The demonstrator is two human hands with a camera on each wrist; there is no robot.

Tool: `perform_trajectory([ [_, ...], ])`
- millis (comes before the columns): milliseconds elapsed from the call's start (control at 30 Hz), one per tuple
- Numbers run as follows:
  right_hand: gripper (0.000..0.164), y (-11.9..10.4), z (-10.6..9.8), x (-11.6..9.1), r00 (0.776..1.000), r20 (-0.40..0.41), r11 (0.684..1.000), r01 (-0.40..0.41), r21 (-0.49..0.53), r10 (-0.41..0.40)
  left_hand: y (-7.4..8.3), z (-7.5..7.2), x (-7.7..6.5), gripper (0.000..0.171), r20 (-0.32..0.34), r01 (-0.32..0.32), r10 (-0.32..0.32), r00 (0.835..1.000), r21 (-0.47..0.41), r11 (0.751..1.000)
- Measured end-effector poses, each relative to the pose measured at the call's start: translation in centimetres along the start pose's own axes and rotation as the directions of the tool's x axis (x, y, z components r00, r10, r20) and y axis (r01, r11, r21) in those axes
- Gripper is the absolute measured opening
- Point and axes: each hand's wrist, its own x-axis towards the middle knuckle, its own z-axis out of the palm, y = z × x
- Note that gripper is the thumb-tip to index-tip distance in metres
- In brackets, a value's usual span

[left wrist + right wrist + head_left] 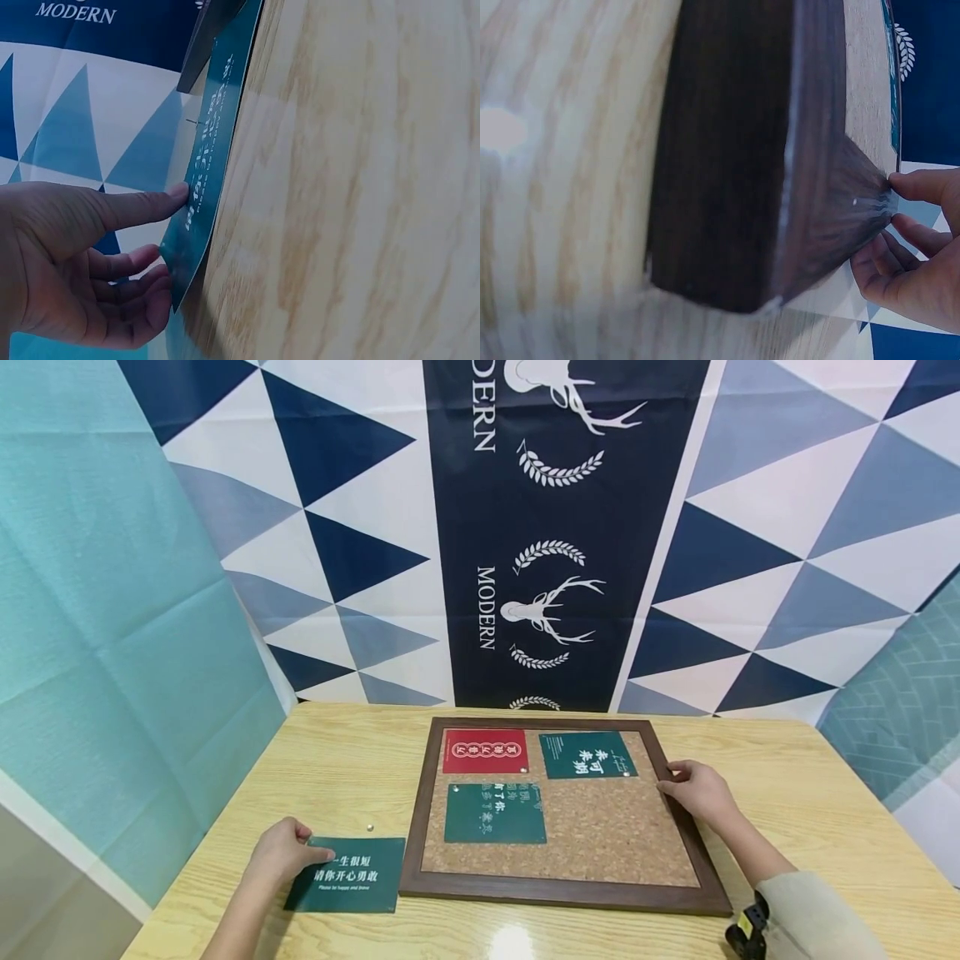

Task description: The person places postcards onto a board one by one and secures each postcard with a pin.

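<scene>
A green card (345, 900) with white writing lies over the table just left of a wood-framed corkboard (600, 835). My left hand (282, 853) pinches its left end, thumb on the printed face; in the left wrist view the card (206, 161) bows slightly, its near end lifted from the wood. At the board's right side, my right hand (701, 792) grips the brown frame (817, 172) between thumb and fingers. A red card (484, 739), an upper green card (566, 768) and a lower green card (465, 827) lie on the cork, with small pins along their edges.
A small round pin (370, 827) sits on the light wooden table (352, 752) above the held card. Behind the table hangs a patterned cloth (360, 527) with triangles and deer heads. A teal cloth (112, 610) borders the left side.
</scene>
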Motion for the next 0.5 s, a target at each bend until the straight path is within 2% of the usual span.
perform_trajectory([
  [167,0.053,0.0,0.0,0.1,1.000,-0.001,1.000,-0.009,0.004,0.009,-0.6,-0.2,0.2,0.062,0.022,-0.013,0.015,1.000,-0.092,0.996],
  [367,0.052,0.0,0.1,0.2,1.000,-0.004,1.000,-0.020,0.009,0.020,-0.9,-0.9,0.2,0.048,0.062,-0.029,0.041,0.997,-0.176,0.984],
  [500,0.052,-0.1,0.2,0.1,1.000,-0.007,1.000,-0.022,0.009,0.022,-1.1,-1.2,0.2,0.041,0.076,-0.027,0.050,0.996,-0.272,0.962],
])
